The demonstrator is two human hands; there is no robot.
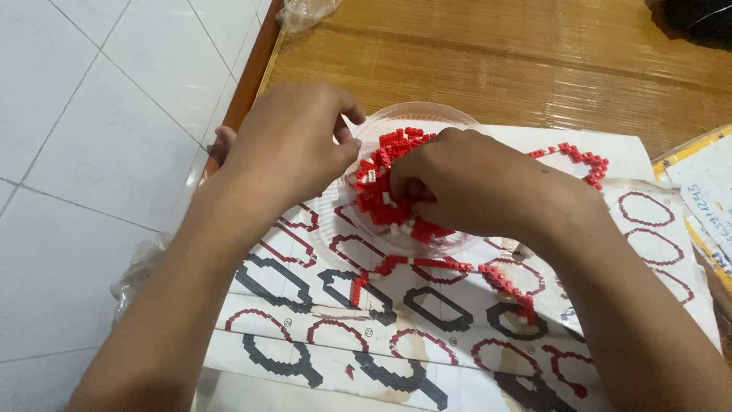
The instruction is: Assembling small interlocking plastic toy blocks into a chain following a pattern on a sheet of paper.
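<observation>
I see my right hand dug into the clear round dish of small red bricks, its grip curled down among the pieces (whether it pinches one, I cannot tell, since the fingertips are buried). My left hand rests at the dish's left rim, fingers bent and close together, thumb toward the bricks; I cannot tell if it holds anything.

The dish sits on the printed instruction sheet of red and black ring outlines, spread on the woven table. As I judge it, the build is partly along: one arc of red bricks lies assembled at the sheet's upper right, and a longer red chain runs just below the dish, with a short red piece beside it. Most outlines on the sheet are bare, and the dish is well filled, so much is left.

Around it: a crumpled clear bag at the top edge, another bag on the tiled floor, and yellow-edged papers at right. My forearms cover much of the sheet.
</observation>
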